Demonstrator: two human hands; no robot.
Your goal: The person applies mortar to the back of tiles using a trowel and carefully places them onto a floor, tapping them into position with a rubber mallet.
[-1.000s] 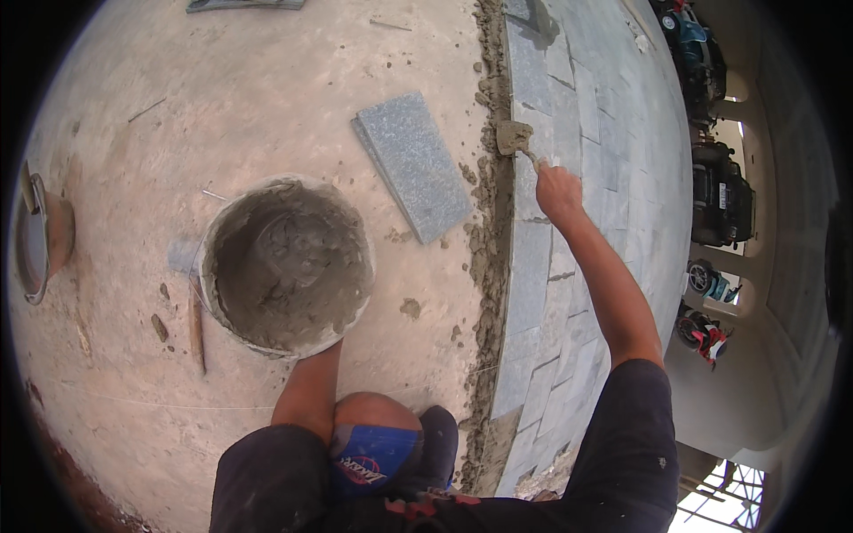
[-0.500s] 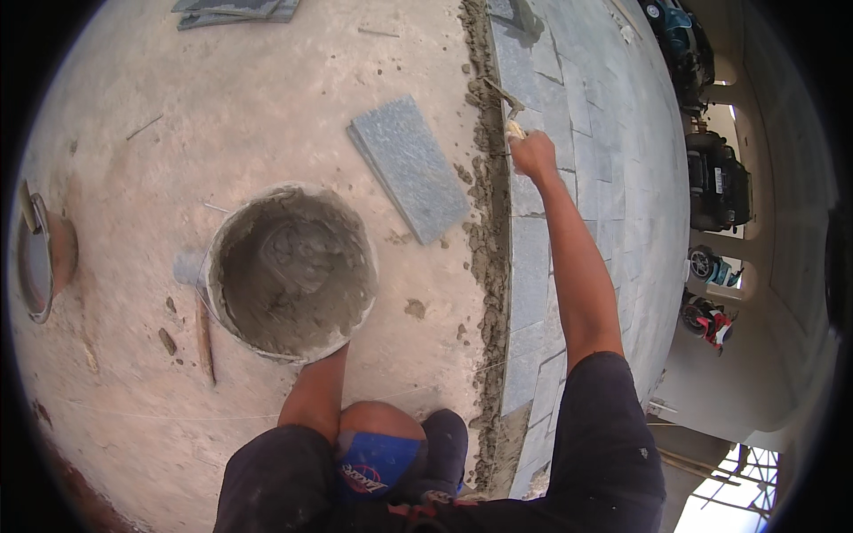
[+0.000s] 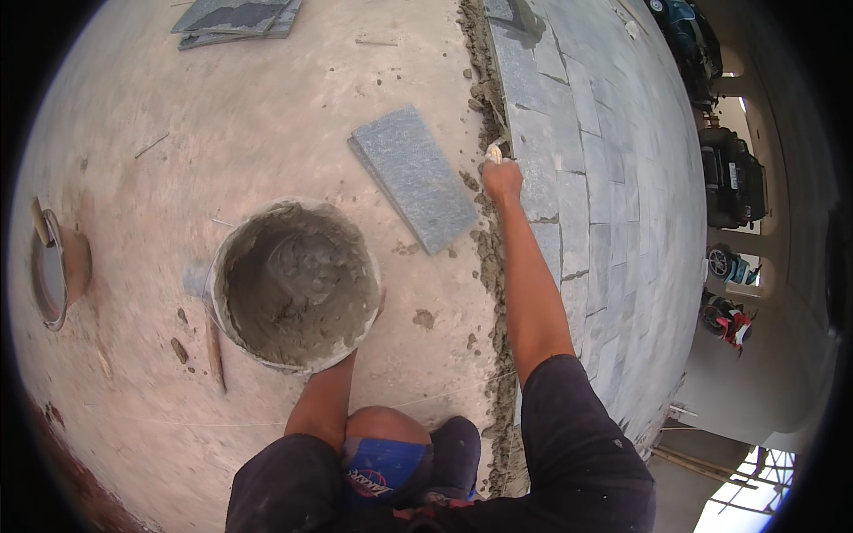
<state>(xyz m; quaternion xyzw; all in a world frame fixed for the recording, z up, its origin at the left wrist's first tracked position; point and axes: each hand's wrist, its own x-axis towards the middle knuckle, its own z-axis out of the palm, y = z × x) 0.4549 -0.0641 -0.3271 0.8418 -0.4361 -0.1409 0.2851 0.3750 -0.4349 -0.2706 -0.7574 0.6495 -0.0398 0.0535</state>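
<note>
My right hand [image 3: 503,180] is closed round the pale handle of a trowel [image 3: 495,153], whose narrow blade is hard to make out. It is over the rough strip of mortar [image 3: 488,251] along the edge of the laid grey stone tiles [image 3: 533,135]. At left stands a bucket [image 3: 371,333] coated inside with wet mortar [image 3: 306,266]. My left forearm [image 3: 322,400] reaches to the bucket's near right side. The bucket hides most of that hand, with a sliver of skin showing beside its wall; its grip cannot be seen.
Loose stone tiles [image 3: 416,178] lie between bucket and mortar strip; more slabs [image 3: 238,18] are stacked far left. A second bucket [image 3: 78,262] stands at the left edge. A wooden stick [image 3: 216,355] and a thin string [image 3: 209,424] cross the floor. Parked vehicles [image 3: 733,178] line the right.
My right hand and the trowel have moved left and nearer, from the tiles' edge onto the mortar strip. My left arm stays at the bucket. The whole view has shifted slightly.
</note>
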